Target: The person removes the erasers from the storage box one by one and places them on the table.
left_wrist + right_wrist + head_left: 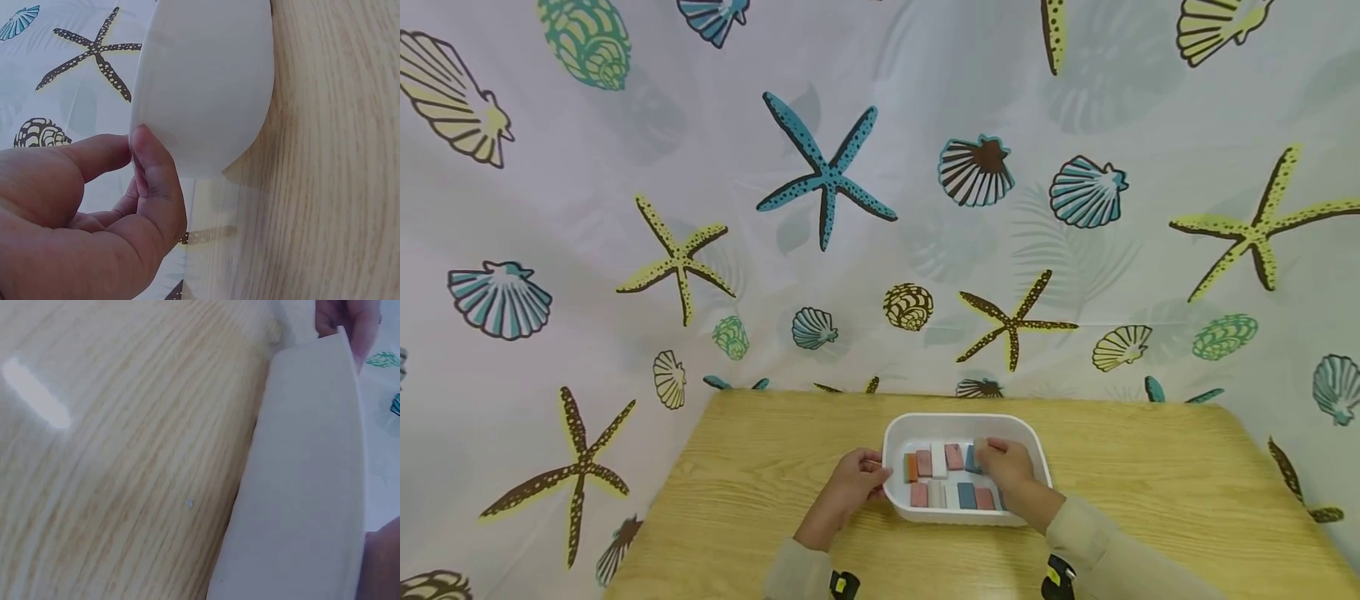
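Steadying a white tray point(1033, 442) of small blocks near the front middle of your wooden table point(1150, 475).

Your left hand point(850, 487) pinches the tray's left rim, thumb point(153, 169) against the outer wall. Your right hand point(1011, 471) reaches inside, fingers curled over a blue block point(972, 459); whether it actually grips it I cannot tell. The tray looks light, stiff and smooth, likely to slide, so hold the rim. The blocks point(953, 457) seem small, rigid and light; pinch them by their long sides.
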A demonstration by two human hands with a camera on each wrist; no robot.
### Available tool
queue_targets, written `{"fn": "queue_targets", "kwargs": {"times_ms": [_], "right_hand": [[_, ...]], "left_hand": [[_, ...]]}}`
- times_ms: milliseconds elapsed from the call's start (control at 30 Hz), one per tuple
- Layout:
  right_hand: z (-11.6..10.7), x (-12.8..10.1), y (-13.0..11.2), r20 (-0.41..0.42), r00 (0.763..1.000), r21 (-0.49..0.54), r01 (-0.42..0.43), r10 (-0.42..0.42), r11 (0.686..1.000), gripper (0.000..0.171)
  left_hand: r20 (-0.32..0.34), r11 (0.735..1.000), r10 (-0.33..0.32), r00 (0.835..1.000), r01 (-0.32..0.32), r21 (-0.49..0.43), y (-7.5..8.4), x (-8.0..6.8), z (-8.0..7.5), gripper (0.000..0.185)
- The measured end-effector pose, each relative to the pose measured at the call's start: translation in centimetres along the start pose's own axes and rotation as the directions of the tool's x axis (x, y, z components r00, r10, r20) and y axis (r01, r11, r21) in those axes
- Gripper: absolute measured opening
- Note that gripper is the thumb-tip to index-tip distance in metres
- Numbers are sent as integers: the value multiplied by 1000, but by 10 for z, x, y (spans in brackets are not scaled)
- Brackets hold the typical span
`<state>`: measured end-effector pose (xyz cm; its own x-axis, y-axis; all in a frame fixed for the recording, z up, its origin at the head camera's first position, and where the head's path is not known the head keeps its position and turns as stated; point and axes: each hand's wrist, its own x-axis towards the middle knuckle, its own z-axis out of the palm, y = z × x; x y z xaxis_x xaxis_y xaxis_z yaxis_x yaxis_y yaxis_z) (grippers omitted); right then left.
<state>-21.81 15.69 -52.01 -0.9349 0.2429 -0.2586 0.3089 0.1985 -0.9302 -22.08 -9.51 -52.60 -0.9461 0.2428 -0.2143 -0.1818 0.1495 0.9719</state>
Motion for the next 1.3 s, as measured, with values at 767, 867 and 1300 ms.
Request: {"fn": "queue_targets", "kwargs": {"times_ms": [767,867,1300], "right_hand": [[-51,-36,-39,433,901,565,-267,-6,780,50],[-58,-42,-41,458,889,565,-265,-30,782,54],[-83,-71,-35,483,875,426,-203,-32,882,63]], "left_hand": [[0,1000,-4,1000,4,14,2,0,-2,35],[-5,1000,-5,1000,5,12,1,-1,0,35],[-5,1000,-1,1000,1,8,2,-2,2,34]]}}
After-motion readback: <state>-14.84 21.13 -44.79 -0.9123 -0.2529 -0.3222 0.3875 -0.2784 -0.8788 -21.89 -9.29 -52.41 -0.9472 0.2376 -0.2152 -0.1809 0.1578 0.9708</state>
